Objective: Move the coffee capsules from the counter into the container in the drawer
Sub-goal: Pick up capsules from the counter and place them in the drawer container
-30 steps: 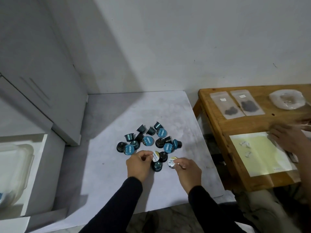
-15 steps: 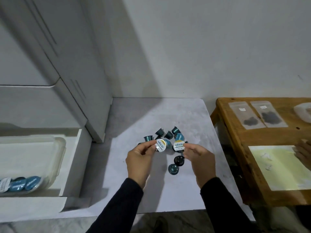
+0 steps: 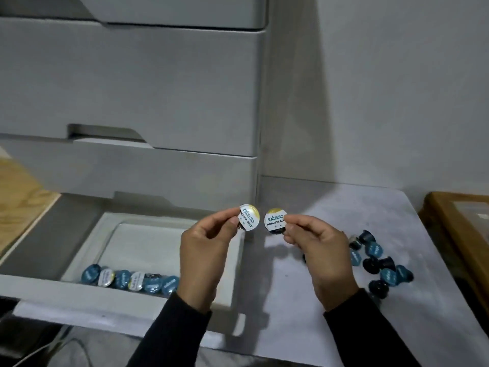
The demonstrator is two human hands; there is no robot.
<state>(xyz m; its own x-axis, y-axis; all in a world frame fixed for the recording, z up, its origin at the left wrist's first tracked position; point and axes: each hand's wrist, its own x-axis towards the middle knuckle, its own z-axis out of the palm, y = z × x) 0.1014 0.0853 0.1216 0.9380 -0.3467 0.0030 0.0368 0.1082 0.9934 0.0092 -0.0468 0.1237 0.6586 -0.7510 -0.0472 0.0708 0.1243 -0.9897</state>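
My left hand (image 3: 205, 256) pinches a white-and-gold-lidded capsule (image 3: 248, 217) above the right edge of the open drawer (image 3: 103, 299). My right hand (image 3: 321, 251) pinches a second white-and-gold capsule (image 3: 275, 220) just over the counter's left edge. Both lids face me. A clear container (image 3: 111, 234) sits in the drawer with a row of several capsules (image 3: 127, 279) along its near side, blue and white lids. A pile of several dark and blue capsules (image 3: 378, 263) lies on the white counter (image 3: 330, 327), right of my right hand.
Grey closed drawer fronts (image 3: 132, 88) rise behind the open drawer. A wooden table edge (image 3: 457, 223) stands at the far right. A wooden surface (image 3: 18, 192) shows at the far left. A pale wall (image 3: 383, 88) backs the counter.
Both hands lifted one capsule each off the pile and carried them left toward the drawer. My view swung left, bringing the drawer and container to the middle.
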